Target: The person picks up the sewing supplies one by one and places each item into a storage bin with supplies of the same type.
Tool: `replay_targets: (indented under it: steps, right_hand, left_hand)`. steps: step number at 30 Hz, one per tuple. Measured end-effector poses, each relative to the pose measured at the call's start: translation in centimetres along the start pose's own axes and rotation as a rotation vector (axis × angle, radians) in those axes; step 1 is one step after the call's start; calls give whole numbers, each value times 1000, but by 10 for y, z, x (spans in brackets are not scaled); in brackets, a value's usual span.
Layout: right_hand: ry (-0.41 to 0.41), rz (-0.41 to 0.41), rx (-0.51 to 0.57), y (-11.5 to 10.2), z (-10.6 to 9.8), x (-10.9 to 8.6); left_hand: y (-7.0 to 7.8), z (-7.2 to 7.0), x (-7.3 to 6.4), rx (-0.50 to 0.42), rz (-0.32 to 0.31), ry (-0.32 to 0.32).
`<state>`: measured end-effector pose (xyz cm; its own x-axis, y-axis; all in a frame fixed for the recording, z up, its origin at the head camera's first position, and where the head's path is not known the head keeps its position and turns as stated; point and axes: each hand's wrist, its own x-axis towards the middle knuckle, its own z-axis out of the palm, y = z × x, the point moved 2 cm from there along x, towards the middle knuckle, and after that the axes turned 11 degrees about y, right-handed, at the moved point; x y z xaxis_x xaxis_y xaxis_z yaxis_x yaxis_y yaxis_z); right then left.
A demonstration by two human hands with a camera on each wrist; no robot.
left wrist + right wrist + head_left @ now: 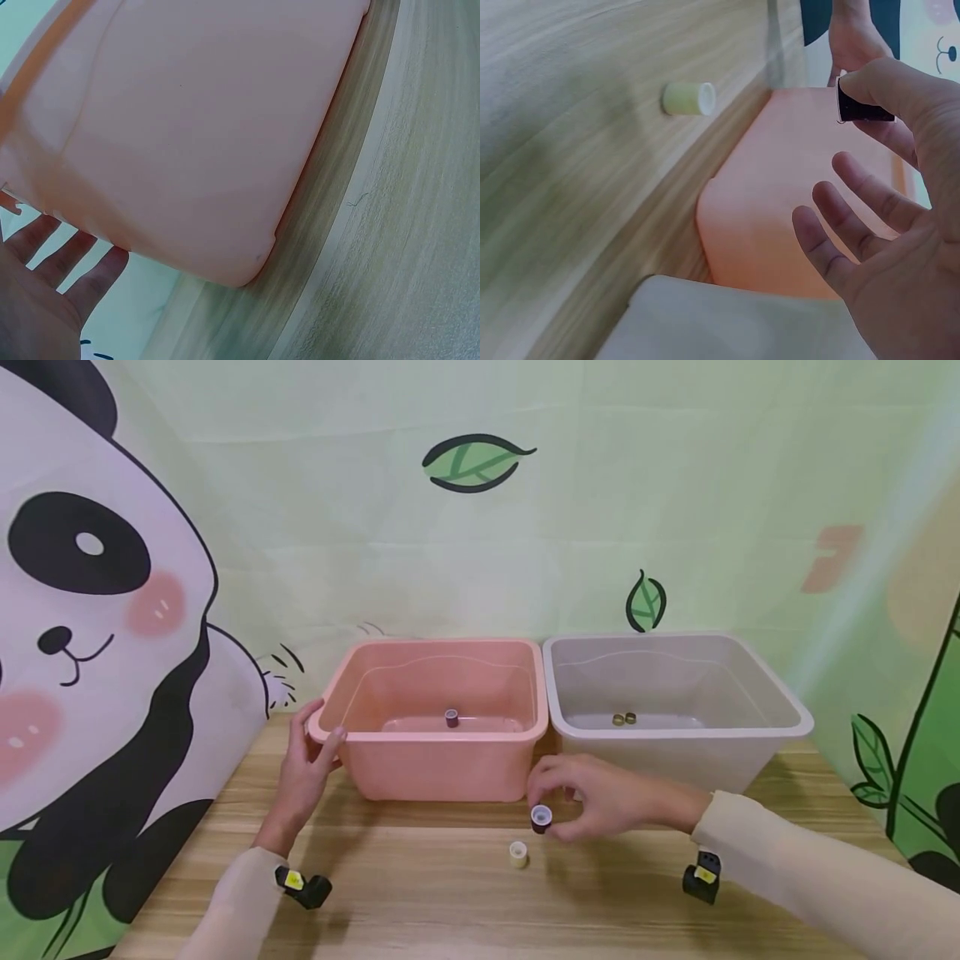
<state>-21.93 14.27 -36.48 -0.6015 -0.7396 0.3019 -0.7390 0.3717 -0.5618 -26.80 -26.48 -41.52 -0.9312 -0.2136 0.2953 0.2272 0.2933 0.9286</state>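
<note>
1. Green backdrop (pixel 525 552) behind everything, printed with leaves and a large panda (pixel 112 652); directions here are in the head view, counted from the dark cap, twelve at the top.
2. Wooden table (pixel 420 902), carrying both bins and, near the dark cap, one loose cap.
3. Grey bin (pixel 675 756), between one and two o'clock, beside the pink one; whether their rims touch is hard to tell.
4. Pink bin (pixel 442 768), around ten o'clock.
5. Right hand (pixel 592 789), at two o'clock, grasping the dark cap between thumb and index finger; its other fingers are spread, clear of the cap.
6. Left hand (pixel 306 770), about nine o'clock, gripping the pink bin's near left corner, thumb at the front rim and fingertips against the side.
7. Dark cap (pixel 541 820), white inside, pinched above the table just before the gap between the bins.
8. Cream cap (pixel 518 856), at seven o'clock, on the table.
9. Purplish cap (pixel 452 719), between ten and eleven, inside the pink bin.
10. Two gold rings (pixel 618 720), between one and two, close together inside the grey bin.
</note>
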Motion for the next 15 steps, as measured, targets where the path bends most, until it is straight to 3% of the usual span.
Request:
replay_targets:
  steps: [15]
  right_hand:
    - [-3, -37, 25, -21, -27, 20]
  left_hand:
    - [-1, 0, 0, 0, -6, 2]
